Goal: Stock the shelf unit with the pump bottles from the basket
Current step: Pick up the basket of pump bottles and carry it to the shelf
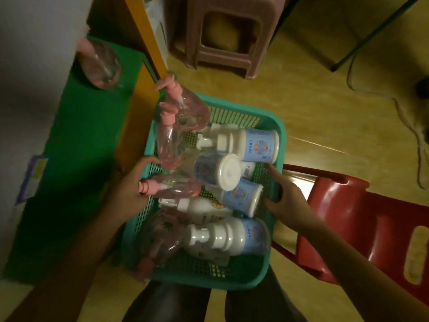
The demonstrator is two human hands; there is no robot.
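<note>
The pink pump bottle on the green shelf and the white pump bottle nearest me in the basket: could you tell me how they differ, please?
The pink pump bottle is clear with a pink pump; the white pump bottle is opaque with a blue label. The pink one stands on the green shelf; the white one lies on its side in the basket. Both have pump tops.

This looks like a room in a home, dimly lit, rather than a shop: a yellowish floor (313, 108) carries a pink plastic stool (222, 36), a red plastic stool (352, 219) and a loose white cord (408, 126). A low green shelf unit (92, 140) with a yellow upright stands against a white wall (34, 31)
</note>
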